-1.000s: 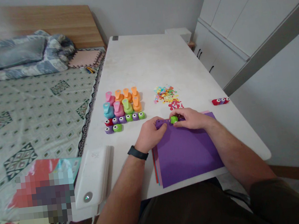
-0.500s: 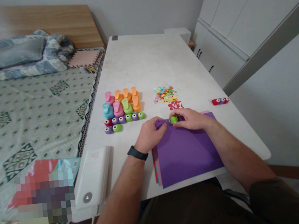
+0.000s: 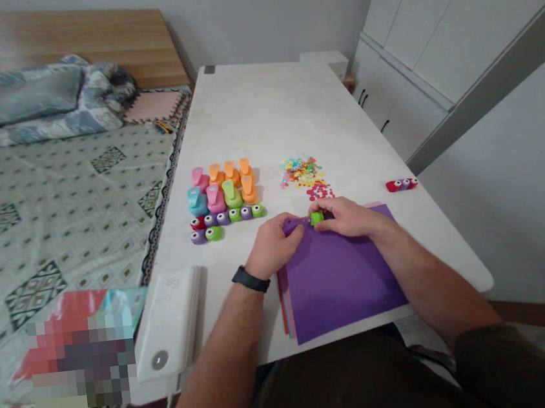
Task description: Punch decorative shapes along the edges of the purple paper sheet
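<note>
A purple sheet (image 3: 341, 278) lies on top of a small stack of coloured paper at the near edge of the white table (image 3: 272, 110). My right hand (image 3: 346, 216) is closed on a small green punch (image 3: 317, 218) set on the sheet's far edge. My left hand (image 3: 274, 246) rests in a loose fist on the sheet's far left corner, its fingers pinching that edge. A black band sits on my left wrist.
Several coloured punches (image 3: 222, 190) stand in rows left of centre, with small round ones (image 3: 228, 217) in front. A pile of paper cut-outs (image 3: 306, 176) lies beyond my hands. A red punch (image 3: 401, 184) sits near the right edge. A white device (image 3: 168, 322) lies at the near left. A bed (image 3: 56, 188) runs along the left.
</note>
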Demonstrator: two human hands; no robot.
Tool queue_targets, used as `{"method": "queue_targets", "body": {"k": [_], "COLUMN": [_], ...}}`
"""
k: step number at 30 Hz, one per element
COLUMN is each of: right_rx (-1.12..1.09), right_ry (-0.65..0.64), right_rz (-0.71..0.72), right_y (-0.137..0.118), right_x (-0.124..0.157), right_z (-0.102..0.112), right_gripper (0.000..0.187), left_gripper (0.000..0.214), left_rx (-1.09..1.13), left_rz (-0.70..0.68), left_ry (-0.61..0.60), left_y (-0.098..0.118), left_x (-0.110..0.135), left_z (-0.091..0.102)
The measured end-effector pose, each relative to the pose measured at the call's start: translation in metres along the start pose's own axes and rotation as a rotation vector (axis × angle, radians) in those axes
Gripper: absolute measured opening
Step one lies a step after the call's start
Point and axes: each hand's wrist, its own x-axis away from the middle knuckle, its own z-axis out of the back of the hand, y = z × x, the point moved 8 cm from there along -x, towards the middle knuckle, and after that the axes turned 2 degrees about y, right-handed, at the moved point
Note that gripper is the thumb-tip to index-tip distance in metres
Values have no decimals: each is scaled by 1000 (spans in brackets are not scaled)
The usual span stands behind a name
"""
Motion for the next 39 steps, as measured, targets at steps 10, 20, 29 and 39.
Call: {"method": "queue_targets", "body": {"k": [10, 20, 29, 39], "right_rx": [14, -28, 12, 3], "right_ry": [17, 15, 28, 7], "right_rz": [15, 2, 20, 37], "right_y": [2, 5, -1, -3], "right_x": [-2, -3, -2, 2], "right_z": [-1, -2, 0, 2], "right_gripper": [21, 19, 20, 27], "left_gripper": [26, 27, 27, 28], "left_rx": [-4, -3, -12, 1], "left_rz": [3, -4, 3, 9], "left_ry": [8, 4, 9, -7], "left_y": [3, 2, 1, 1], "left_x": [1, 1, 1, 1], "left_z": [3, 1, 1, 0]}}
